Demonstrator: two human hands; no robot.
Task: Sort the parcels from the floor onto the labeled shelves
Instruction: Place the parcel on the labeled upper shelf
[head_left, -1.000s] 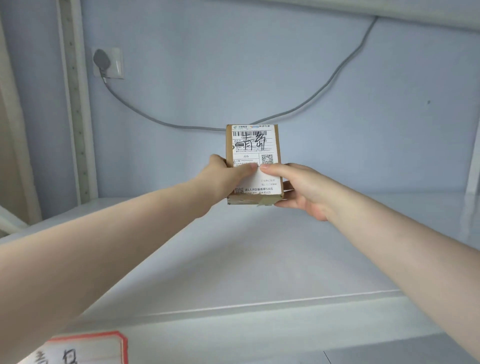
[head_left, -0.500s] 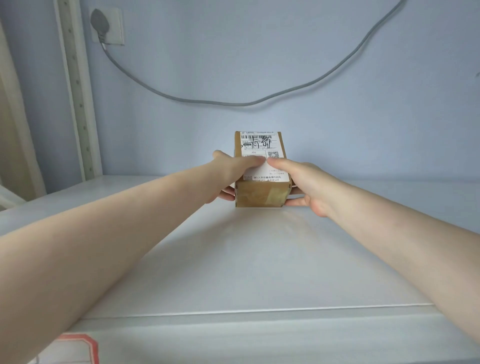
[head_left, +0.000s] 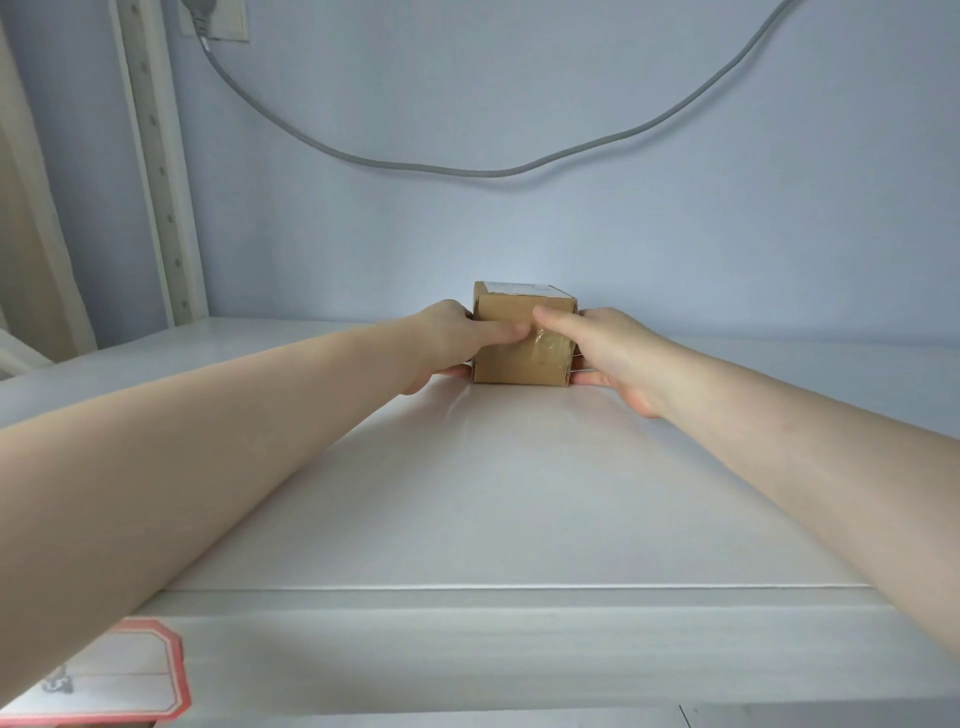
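A small brown cardboard parcel (head_left: 519, 358) rests flat on the white shelf board (head_left: 493, 493), near the back wall. Its white shipping label faces up and shows only as a thin strip; clear tape crosses its front face. My left hand (head_left: 447, 338) grips its left side with the thumb across the front. My right hand (head_left: 608, 348) grips its right side, thumb also on the front. A red-bordered shelf label (head_left: 114, 675) is stuck on the shelf's front edge at the lower left, partly covered by my left arm.
A perforated white shelf upright (head_left: 156, 171) stands at the back left. A grey cable (head_left: 467, 169) sags across the pale blue wall from a wall socket (head_left: 213, 21) at the top left. The shelf board stretches wide on both sides of the parcel.
The parcel has gone from being held upright in the air to lying flat on the shelf, label up. Both hands came down with it and still hold its sides.
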